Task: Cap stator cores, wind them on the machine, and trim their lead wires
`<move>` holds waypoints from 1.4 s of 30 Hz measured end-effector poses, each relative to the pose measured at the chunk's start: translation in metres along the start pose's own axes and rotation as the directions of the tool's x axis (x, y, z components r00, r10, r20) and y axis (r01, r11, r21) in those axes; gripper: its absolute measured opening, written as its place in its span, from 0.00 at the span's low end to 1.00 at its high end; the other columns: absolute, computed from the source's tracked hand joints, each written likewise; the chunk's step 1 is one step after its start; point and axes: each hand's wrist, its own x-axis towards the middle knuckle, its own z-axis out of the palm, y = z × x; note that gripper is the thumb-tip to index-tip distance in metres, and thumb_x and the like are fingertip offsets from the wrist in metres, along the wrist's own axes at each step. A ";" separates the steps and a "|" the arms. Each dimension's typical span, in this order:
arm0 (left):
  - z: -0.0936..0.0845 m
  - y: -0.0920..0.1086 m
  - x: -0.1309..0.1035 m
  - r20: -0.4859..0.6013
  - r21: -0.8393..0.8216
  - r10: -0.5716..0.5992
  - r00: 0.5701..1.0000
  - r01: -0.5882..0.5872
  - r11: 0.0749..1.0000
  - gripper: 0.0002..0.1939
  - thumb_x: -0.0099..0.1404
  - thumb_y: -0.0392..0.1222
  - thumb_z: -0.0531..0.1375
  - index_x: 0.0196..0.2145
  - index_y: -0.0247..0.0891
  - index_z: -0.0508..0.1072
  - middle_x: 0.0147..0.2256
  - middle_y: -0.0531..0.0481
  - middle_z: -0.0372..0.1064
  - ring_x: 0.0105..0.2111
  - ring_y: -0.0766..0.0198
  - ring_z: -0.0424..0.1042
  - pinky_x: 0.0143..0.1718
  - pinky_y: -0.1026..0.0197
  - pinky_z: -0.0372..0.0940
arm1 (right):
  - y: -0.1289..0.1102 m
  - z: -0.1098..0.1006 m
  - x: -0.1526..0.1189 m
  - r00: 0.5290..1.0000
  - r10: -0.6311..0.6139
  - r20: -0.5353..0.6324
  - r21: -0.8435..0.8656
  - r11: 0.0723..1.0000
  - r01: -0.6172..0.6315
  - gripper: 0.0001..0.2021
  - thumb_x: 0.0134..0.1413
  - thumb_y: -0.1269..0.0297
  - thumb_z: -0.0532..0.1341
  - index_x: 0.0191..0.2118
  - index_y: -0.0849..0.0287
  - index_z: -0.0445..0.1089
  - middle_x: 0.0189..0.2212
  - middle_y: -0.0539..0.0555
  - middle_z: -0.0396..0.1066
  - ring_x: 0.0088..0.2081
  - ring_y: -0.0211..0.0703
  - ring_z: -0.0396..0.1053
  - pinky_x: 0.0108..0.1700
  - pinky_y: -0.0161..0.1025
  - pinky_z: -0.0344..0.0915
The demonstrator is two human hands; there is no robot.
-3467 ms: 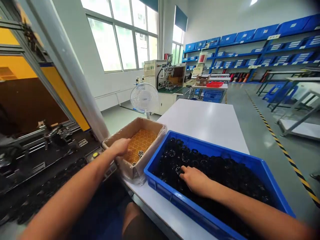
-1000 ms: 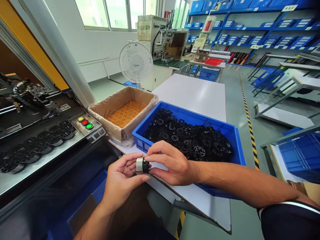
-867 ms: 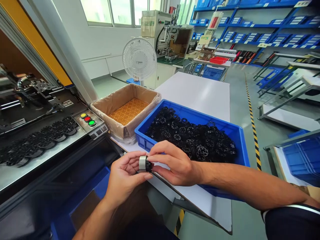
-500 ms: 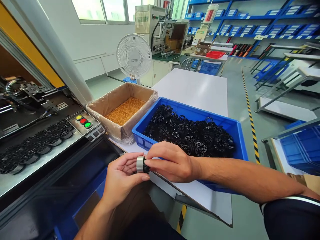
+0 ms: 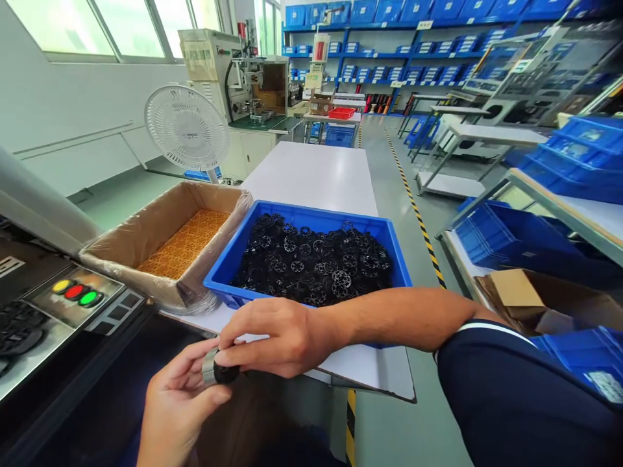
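A short metal ring with a black part at its right side [image 5: 209,368] is between my two hands, in front of the blue bin. My left hand [image 5: 178,395] holds the ring between thumb and fingers from the left and below. With thumb and forefinger, my right hand [image 5: 277,337] grips the black part from the right. Many black slotted discs [image 5: 316,259] fill the blue bin [image 5: 399,253] just beyond my right hand. The far side of the ring is hidden by my fingers.
Left of the bin stands a plastic-lined carton [image 5: 131,275] with orange-brown sheets. A machine panel [image 5: 73,305] with yellow, red and green buttons is at the left. A white fan [image 5: 187,130] stands behind. Shelving and carts [image 5: 487,136] are at the right.
The view has turned to the right, so bin, carton and machine appear further left. Both hands still hold the ring and black part, now lower left in the picture.
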 end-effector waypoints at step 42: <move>-0.017 0.000 0.010 -0.019 0.118 0.163 0.986 -0.159 0.980 0.18 0.59 0.44 0.70 0.47 0.41 0.79 0.42 0.48 0.76 0.36 0.64 0.75 0.38 0.67 0.71 | 0.113 -0.057 -0.048 -0.054 0.770 0.636 -0.620 0.468 -0.630 0.13 0.54 0.77 0.65 0.46 0.63 0.77 0.43 0.58 0.79 0.46 0.48 0.76 0.49 0.42 0.70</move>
